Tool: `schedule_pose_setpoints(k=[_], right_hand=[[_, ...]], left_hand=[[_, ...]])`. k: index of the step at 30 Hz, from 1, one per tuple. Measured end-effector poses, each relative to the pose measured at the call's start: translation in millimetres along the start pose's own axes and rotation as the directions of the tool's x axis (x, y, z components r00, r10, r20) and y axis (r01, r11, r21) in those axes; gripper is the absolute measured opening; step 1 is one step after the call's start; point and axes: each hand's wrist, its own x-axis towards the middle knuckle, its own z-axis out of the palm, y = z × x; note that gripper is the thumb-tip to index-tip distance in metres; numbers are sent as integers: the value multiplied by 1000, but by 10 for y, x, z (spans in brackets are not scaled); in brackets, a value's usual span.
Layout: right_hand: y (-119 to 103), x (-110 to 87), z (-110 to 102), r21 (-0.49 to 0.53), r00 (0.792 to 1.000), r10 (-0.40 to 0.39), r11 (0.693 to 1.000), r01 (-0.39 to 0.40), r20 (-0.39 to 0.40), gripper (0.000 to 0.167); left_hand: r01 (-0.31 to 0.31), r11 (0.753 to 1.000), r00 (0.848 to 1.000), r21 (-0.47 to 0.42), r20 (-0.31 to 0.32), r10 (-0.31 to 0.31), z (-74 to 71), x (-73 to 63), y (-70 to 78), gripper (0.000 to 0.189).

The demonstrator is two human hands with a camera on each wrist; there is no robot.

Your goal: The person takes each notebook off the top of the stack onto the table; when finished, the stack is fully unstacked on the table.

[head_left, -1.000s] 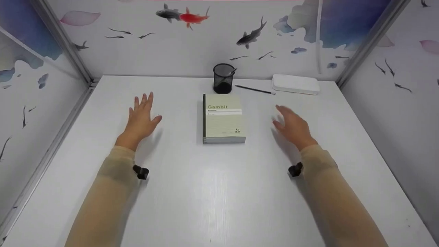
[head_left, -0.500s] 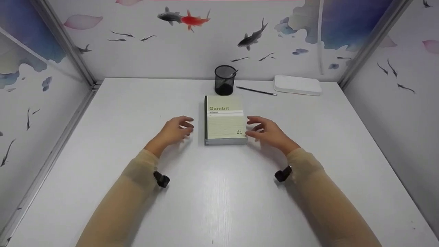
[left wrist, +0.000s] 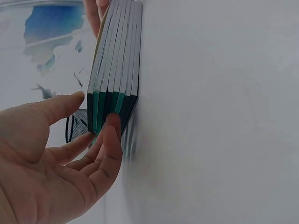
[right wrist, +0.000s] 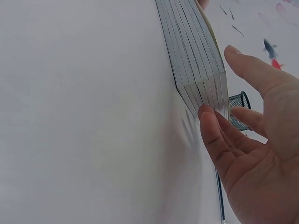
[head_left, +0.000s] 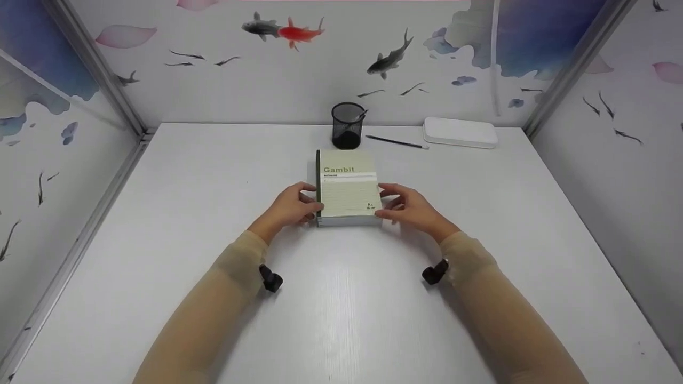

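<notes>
A stack of several notebooks [head_left: 349, 194], the top one with a pale green "Gambit" cover, lies in the middle of the white table. In the head view my left hand [head_left: 291, 207] holds its left side, thumb over the lower edge of the dark spine. My right hand [head_left: 412, 209] holds the opposite side, thumb at the cover's lower right corner. Bent fingers [left wrist: 111, 140] touch the green and dark spines in the left wrist view. In the right wrist view, fingers [right wrist: 215, 140] meet the white page edges, with the thumb close by the top cover.
Right behind the notebooks stands a black mesh pen holder [head_left: 347, 128] with a pen in it. A dark pencil [head_left: 397, 142] lies to its right, then a white case [head_left: 460, 133] near the back wall. Printed wall panels [head_left: 299, 80] enclose the table at back and sides.
Both hands have come inward from wide apart to the two sides of the notebooks. The left hand, apart from them half a second ago, now touches the spines. The notebooks lie where they were.
</notes>
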Motion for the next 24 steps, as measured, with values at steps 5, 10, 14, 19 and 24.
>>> schedule_pose_setpoints(k=[5, 10, 14, 19, 24], right_hand=[[-3, 8, 11, -35, 1000, -2, 999, 2, -15, 77], [3, 25, 34, -15, 1000, 13, 1000, -13, -14, 66], [2, 28, 45, -39, 1000, 23, 999, -23, -5, 64], [7, 23, 20, -84, 1000, 14, 996, -14, 6, 65], [14, 27, 9, -91, 1000, 20, 996, -19, 9, 67]], left_hand=[[-10, 999, 1000, -38, -4, 10, -2, 9, -37, 62], [0, 998, 1000, -65, 6, 0, -27, 5, -94, 60], [21, 995, 999, -94, 31, -18, -60, -16, -141, 55], [41, 988, 997, -147, 70, -31, -84, -40, -178, 45], [49, 986, 997, -160, 63, -40, -80, -59, -178, 46]])
